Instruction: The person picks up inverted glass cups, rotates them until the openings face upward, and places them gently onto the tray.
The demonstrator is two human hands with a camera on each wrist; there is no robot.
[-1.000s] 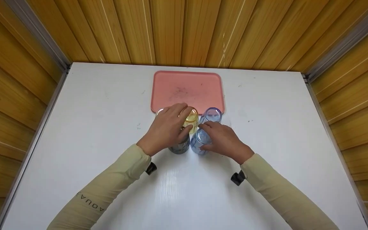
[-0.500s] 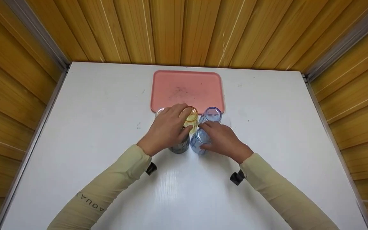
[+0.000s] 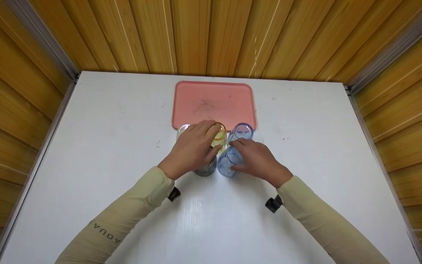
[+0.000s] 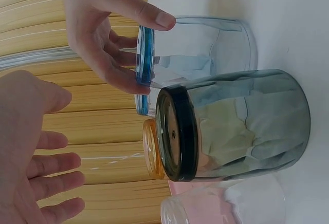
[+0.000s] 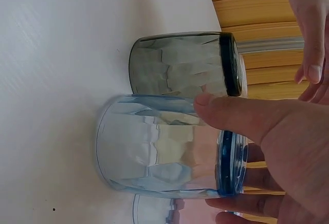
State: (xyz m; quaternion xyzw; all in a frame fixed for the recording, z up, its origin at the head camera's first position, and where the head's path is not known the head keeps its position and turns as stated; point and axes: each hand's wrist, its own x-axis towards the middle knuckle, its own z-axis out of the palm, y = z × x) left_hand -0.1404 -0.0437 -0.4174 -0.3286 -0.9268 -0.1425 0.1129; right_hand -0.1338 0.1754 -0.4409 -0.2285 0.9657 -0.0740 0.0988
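Observation:
In a tight cluster on the white table stand several faceted glasses, thick-ringed ends up. My right hand (image 3: 258, 157) grips the near light blue glass (image 3: 226, 165) by its upper part. In the right wrist view its thumb (image 5: 221, 108) lies along one side and fingers reach round the far side. Over the dark grey glass (image 4: 241, 126) hovers my left hand (image 3: 192, 146), fingers relaxed and apart from the glass in the left wrist view. Behind are a yellow glass (image 3: 219, 143), a blue-purple glass (image 3: 243, 131) and a clear glass (image 3: 182, 129) partly hidden by the left hand.
A pink tray (image 3: 211, 97) with dark marks lies behind the glasses, close to the back ones. Wood-patterned walls (image 3: 211, 36) enclose the white table (image 3: 123, 121) at the back and both sides.
The upper end of the light blue glass has shifted very slightly right with the right hand. The left hand stays nearly still over the grey glass.

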